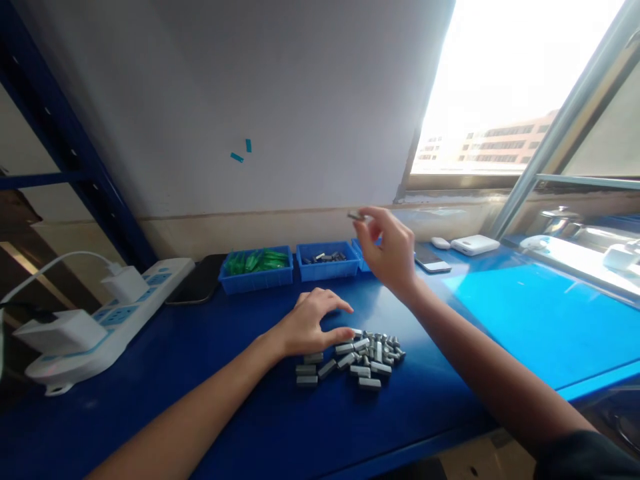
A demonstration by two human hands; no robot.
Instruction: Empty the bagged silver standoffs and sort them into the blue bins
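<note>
On the blue tabletop lies a pile of hex standoffs [370, 384] mixed with countersunk screws [397, 353]. My left hand [313, 321] is open just behind and left of the pile, palm down, thumb and fingers apart. Its thumb tip is at the pile's edge; whether it touches a piece I cannot tell. My right hand [387, 243] is raised above the bins, pinching a small metal piece [356, 215] between thumb and fingertips. That piece is slightly blurred, so its exact kind is unclear.
Against the wall stand a blue bin of green pieces [257, 261], a blue bin of small dark metal parts [327, 257], and another blue bin [362, 257] partly behind my right hand. A power strip [115, 320] and a dark phone [197, 280] lie left; another phone [431, 259] lies right.
</note>
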